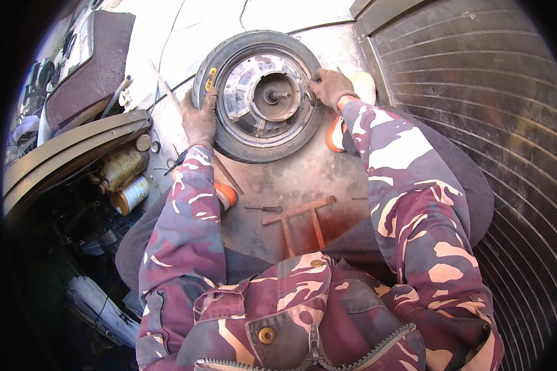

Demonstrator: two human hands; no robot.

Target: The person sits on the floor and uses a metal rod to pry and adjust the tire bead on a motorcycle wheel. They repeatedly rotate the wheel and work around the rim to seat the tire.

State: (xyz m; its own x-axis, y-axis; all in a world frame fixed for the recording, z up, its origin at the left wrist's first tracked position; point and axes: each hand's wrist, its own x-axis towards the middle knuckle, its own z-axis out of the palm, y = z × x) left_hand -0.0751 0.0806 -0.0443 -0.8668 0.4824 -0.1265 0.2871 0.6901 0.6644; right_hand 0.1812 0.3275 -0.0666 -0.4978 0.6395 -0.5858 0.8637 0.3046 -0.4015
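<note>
Both hands on small rubber wheel (260, 96) w/ metal hub: left hand (200, 120) grip curled on tread, right hand (329, 86) pinching rim. Rusty T-bar (300, 216), screwdriver (263, 209) nearby on floor.

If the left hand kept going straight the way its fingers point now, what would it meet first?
The left hand already rests on the tyre of the small wheel, fingers pointing up along its left edge. Going straight on, it would likely slide along the tyre's rubber and its yellow mark; depth is unclear.

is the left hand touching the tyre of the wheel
Touching. The head view shows the left hand pressed flat against the left side of the black tyre, fingers overlapping its rubber with no gap.
</note>
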